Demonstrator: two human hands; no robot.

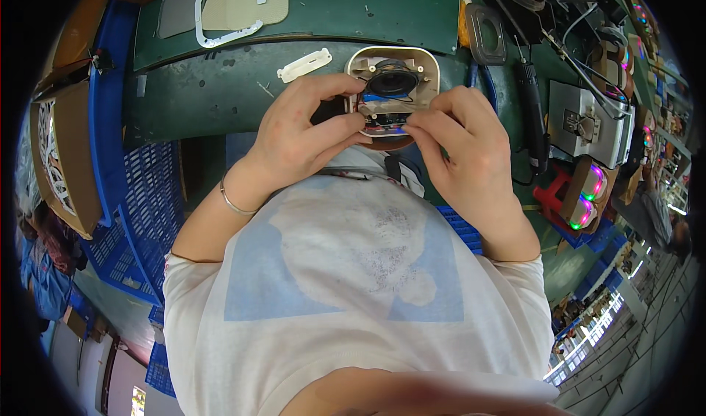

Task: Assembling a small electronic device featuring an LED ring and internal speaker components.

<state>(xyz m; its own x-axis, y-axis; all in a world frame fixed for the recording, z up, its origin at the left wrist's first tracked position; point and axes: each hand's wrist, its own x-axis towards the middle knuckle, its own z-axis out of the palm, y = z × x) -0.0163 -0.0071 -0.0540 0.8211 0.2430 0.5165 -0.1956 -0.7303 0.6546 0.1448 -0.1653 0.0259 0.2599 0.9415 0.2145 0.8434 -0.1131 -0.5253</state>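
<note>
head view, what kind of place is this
Most likely an electronics assembly workshop: both hands hold an open beige speaker housing over a green workbench, an electric screwdriver lies to the right, and blue plastic crates stand alongside.

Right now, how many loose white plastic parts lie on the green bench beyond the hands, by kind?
Large white frame: 1
Small white clip piece: 1
Total: 2
The beige open housing in both hands is not counted.
</note>
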